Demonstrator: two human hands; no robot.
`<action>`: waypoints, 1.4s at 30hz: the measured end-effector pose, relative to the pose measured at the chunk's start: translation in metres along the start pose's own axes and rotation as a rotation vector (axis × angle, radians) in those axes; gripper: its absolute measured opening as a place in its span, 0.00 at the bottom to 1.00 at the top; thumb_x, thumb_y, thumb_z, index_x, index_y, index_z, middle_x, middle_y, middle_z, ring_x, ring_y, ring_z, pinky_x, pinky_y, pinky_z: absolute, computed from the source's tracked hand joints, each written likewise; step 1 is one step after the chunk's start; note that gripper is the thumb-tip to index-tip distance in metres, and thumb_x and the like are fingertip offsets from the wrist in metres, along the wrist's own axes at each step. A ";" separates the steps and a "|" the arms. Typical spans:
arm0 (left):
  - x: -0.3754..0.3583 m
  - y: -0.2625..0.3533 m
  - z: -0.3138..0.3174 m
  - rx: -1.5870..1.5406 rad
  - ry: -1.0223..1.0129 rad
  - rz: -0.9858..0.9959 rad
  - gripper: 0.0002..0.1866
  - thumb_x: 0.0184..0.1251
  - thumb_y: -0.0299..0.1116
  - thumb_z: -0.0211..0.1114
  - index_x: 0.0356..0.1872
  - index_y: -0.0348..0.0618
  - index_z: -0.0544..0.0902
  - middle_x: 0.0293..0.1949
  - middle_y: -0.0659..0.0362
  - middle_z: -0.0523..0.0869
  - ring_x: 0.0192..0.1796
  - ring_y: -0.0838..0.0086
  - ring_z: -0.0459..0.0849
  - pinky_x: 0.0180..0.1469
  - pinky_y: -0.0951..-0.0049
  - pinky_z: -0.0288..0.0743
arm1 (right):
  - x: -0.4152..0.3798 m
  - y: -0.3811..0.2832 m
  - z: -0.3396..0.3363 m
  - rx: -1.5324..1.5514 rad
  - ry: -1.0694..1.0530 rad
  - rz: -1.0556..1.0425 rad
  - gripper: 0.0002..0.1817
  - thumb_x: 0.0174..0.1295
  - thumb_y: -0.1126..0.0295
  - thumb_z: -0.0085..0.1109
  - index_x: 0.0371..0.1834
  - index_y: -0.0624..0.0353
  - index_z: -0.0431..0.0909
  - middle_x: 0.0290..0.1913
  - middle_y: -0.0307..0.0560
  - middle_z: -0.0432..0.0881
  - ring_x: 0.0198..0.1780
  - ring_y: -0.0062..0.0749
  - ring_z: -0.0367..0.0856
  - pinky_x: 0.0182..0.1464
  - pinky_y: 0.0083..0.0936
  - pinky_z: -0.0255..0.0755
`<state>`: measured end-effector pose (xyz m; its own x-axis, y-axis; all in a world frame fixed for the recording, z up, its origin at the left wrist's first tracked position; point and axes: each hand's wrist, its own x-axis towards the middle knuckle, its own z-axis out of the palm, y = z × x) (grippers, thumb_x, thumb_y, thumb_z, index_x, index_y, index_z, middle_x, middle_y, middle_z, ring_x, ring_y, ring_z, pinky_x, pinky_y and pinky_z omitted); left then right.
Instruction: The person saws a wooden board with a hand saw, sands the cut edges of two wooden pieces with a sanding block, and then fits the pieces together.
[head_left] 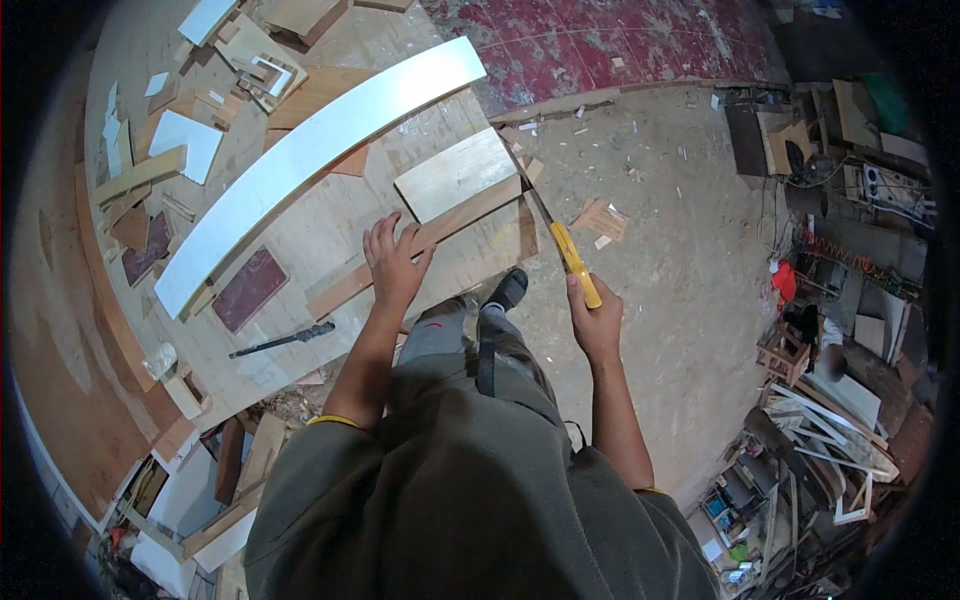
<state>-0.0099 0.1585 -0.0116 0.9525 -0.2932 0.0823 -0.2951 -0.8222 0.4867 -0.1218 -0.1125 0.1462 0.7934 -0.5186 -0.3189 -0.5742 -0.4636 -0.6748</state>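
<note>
A saw [573, 262] with a yellow handle is in my right hand [598, 318], its fingers wrapped round the handle. Its dark blade reaches up to the right end of a long wooden strip [462, 214]. My left hand [396, 258] rests with spread fingers on the strip, near its middle. Against the strip's far side lies a pale wooden block [458, 174] on the workbench [390, 195]. Beyond the block a long curved white board [330, 155] stretches across the bench.
Wood offcuts [150, 170], a dark red plate [250, 290] and a black tool [283, 340] lie on the bench. Scraps [602, 218] litter the floor. Stacked frames [830, 440] and a person [830, 350] are at the far right.
</note>
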 end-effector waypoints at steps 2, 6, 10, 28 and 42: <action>0.001 -0.001 -0.002 0.020 -0.027 0.007 0.23 0.56 0.46 0.74 0.51 0.49 0.81 0.64 0.51 0.72 0.69 0.50 0.66 0.72 0.43 0.53 | 0.000 -0.001 -0.001 -0.001 0.002 -0.002 0.21 0.70 0.56 0.60 0.28 0.64 0.79 0.16 0.50 0.74 0.18 0.31 0.74 0.25 0.32 0.66; 0.004 0.000 -0.007 0.024 -0.035 0.019 0.24 0.56 0.46 0.74 0.52 0.48 0.81 0.64 0.51 0.72 0.68 0.51 0.66 0.72 0.43 0.53 | 0.000 0.002 -0.001 -0.009 0.009 -0.018 0.20 0.70 0.56 0.60 0.28 0.64 0.79 0.16 0.49 0.74 0.18 0.29 0.73 0.25 0.31 0.66; 0.018 -0.006 -0.012 -0.073 0.000 -0.015 0.29 0.56 0.47 0.75 0.56 0.46 0.78 0.68 0.47 0.70 0.69 0.48 0.67 0.72 0.47 0.56 | -0.002 0.003 -0.005 0.073 0.032 -0.010 0.20 0.71 0.58 0.60 0.28 0.65 0.78 0.17 0.46 0.72 0.20 0.23 0.69 0.25 0.29 0.64; 0.123 0.006 -0.013 0.025 -0.406 -0.001 0.49 0.51 0.50 0.78 0.73 0.44 0.66 0.71 0.47 0.68 0.73 0.49 0.63 0.74 0.50 0.58 | -0.031 0.046 -0.025 0.220 0.155 0.163 0.20 0.73 0.58 0.59 0.32 0.68 0.79 0.22 0.33 0.68 0.27 0.17 0.63 0.28 0.22 0.60; 0.135 -0.010 -0.012 0.090 -0.355 0.092 0.48 0.52 0.47 0.76 0.74 0.43 0.65 0.68 0.50 0.69 0.69 0.51 0.66 0.71 0.46 0.59 | -0.042 0.072 -0.028 0.245 0.161 0.189 0.22 0.73 0.51 0.57 0.34 0.61 0.80 0.21 0.32 0.71 0.21 0.15 0.66 0.23 0.18 0.59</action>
<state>0.1222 0.1330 0.0050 0.8410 -0.5059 -0.1917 -0.3991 -0.8194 0.4114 -0.2016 -0.1440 0.1295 0.6246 -0.6944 -0.3574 -0.6267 -0.1727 -0.7599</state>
